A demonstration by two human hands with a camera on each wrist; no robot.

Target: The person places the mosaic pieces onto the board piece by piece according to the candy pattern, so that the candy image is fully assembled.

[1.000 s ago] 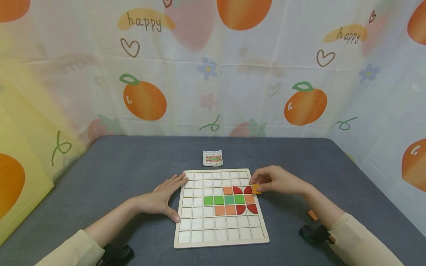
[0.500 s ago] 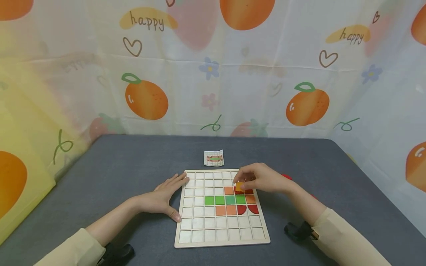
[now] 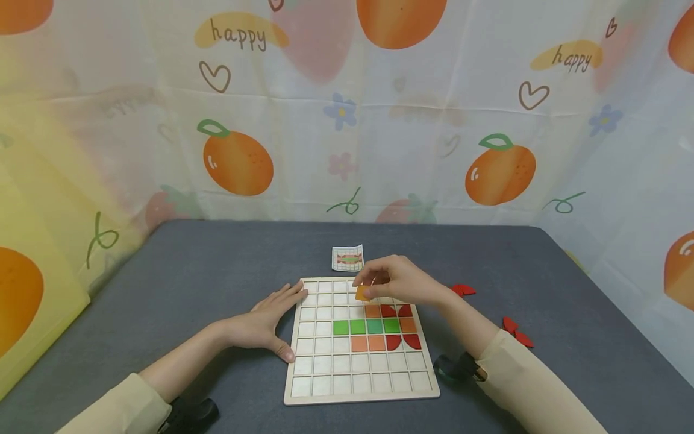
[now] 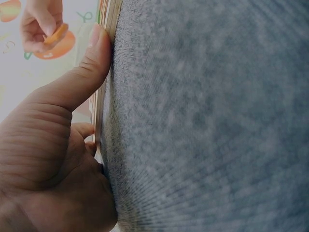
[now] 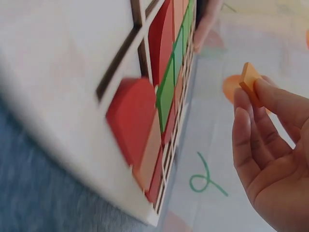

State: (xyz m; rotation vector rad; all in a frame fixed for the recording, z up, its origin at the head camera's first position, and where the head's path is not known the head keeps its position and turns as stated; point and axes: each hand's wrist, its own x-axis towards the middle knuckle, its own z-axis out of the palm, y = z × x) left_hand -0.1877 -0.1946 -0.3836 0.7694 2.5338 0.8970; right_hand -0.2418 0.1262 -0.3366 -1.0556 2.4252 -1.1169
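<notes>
Above the far part of the wooden board, the right hand pinches an orange tile between thumb and fingers, tilted and not touching the board. The left hand is spread, thumb apart from the fingers, touching the board's left edge and apparently steadying it. The step in hand looks like carrying one tile over to a square; the next move probably calls for bringing it down flat, turning it so its sides match the wooden dividers, and releasing it without nudging the pieces nearby. Which square suits it cannot be told. Set in the board are green tiles in a row, with peach tiles and red rounded pieces around them; more loose red pieces lie on the table to the right. Just beyond the board is a small card printed with a grid and a coloured pattern, too small to show any lettering. The cloth behind reads "happy" twice in brown script; a fainter patch of writing there is illegible. No brand or label can be made out.
</notes>
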